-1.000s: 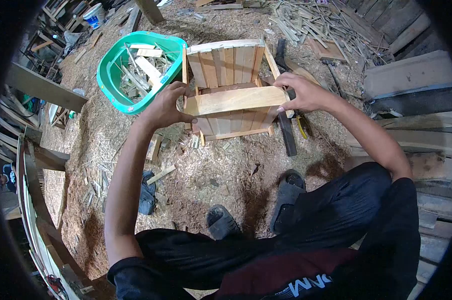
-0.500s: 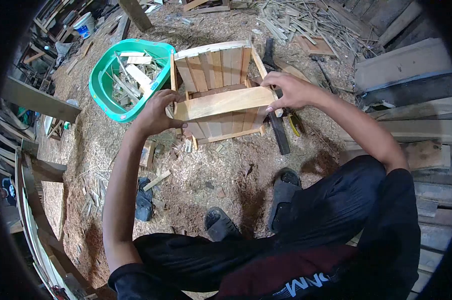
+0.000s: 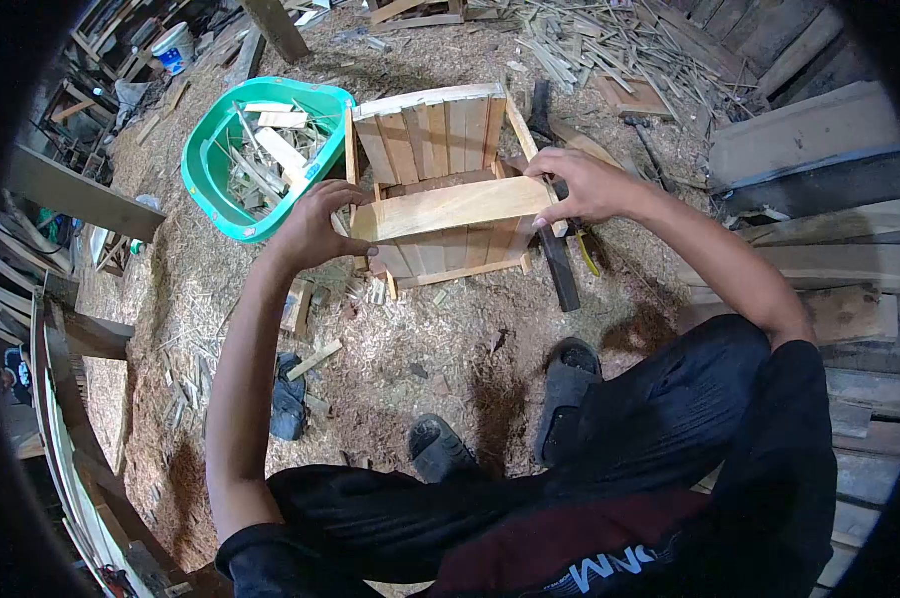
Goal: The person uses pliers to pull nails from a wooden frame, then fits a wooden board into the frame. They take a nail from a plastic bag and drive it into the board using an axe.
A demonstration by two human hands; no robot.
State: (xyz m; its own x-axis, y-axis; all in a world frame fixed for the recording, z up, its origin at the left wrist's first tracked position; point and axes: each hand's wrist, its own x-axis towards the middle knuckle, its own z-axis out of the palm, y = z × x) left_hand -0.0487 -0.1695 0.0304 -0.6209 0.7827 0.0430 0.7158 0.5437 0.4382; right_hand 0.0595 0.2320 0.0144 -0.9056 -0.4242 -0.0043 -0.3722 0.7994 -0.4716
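A pale wooden board lies crosswise over a slatted wooden frame on the ground in front of me. My left hand grips the board's left end, thumb on the near side and fingers toward the far side. At the right end, my right hand holds the same board between thumb and fingers, close to the frame's side rail. Upright slats show both beyond the board and below it. The fingertips of both hands are partly hidden behind the wood.
A green plastic tub with wood offcuts stands left of the frame. Right of it lie a dark flat bar and a yellow-edged tool. Stacked planks line the right side. Sawdust and scraps cover the ground around my sandals.
Both hands keep their hold on the board, which stays across the frame. The view has shifted very slightly.
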